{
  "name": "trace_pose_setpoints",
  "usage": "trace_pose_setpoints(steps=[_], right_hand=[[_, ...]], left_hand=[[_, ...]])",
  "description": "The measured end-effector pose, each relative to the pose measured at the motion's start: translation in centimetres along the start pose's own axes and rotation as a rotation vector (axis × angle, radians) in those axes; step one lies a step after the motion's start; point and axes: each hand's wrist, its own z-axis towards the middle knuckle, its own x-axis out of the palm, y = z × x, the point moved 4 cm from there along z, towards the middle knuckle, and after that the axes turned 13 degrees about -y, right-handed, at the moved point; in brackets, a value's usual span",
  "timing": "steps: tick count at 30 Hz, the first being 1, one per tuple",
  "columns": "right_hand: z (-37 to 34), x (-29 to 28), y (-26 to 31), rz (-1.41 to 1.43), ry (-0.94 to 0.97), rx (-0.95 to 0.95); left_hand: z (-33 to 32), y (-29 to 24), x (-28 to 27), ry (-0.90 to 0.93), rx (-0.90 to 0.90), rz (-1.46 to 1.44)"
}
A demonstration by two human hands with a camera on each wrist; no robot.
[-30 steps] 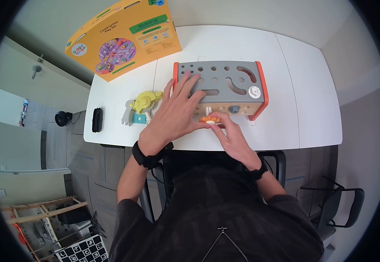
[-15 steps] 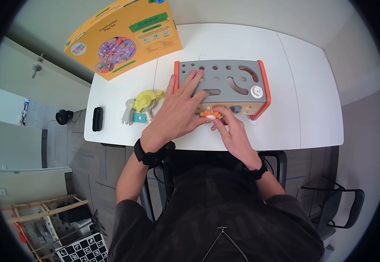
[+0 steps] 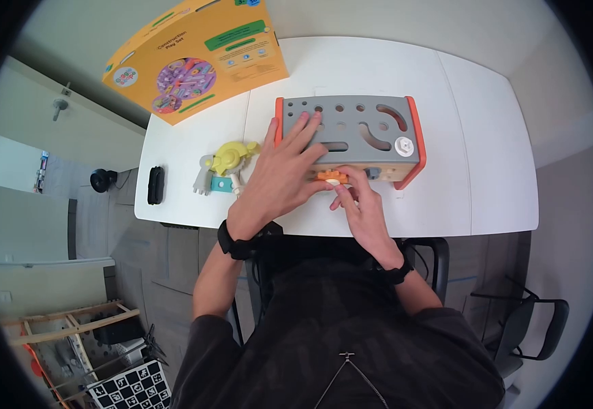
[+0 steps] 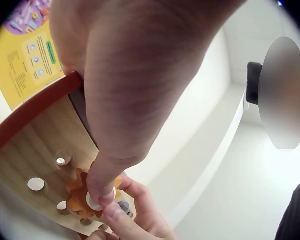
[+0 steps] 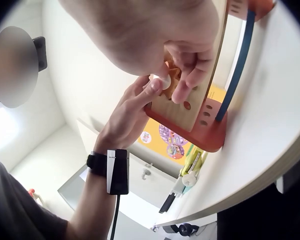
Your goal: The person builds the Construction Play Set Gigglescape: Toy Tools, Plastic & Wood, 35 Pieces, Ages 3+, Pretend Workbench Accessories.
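Observation:
The toy workbench with a grey top and red-orange ends stands on the table. My left hand rests spread on its top, its thumb against the white centre of an orange gear. That gear lies close against the wooden front side. My right hand pinches the gear's edge, thumb and index finger around it; the right wrist view shows the gear partly hidden by fingers. A grey-blue knob sits on the front just right of the gear, and a white hexagonal piece on the top.
Left of the workbench lie a yellow toy piece, a grey piece and a teal piece. A black case is near the table's left edge. The orange-yellow box stands at the back left.
The orange gear has moved in toward the workbench's front, and the white shaft seen between them is out of sight. My right fingers moved in with it; my left hand stays on the top.

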Motion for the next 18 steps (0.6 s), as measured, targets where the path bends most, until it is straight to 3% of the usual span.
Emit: trace_pose_setpoints(steps=[6,9,12,14,15,18], right_hand=[[0.0,-0.5,-0.7,0.052,-0.023,0.025],[-0.2,-1.3,-1.2,0.06,-0.016,0.052],[-0.8,-2.7,-1.5,0.061,-0.013,0.085],[-1.1,-3.7,-1.3,0.039,-0.007,0.1],[-1.2,-4.1,-1.5,0.035,-0.007,0.097],[-1.5,-4.9,-1.7,0.009,-0.006,0.094]], left_hand=[[-0.3,-0.4,0.7,-0.038,-0.023,-0.029],[-0.4,-1.2,0.4,-0.091,-0.087,-0.286],[-2.2,0.2,-0.9,-0.281,-0.295,-0.498],[-4.9,2.2,-2.5,-0.415,-0.445,-0.329],[-6.5,3.3,-3.5,-0.464,-0.497,-0.113],[-11.3,5.0,-2.7,-0.333,-0.735,0.217]])
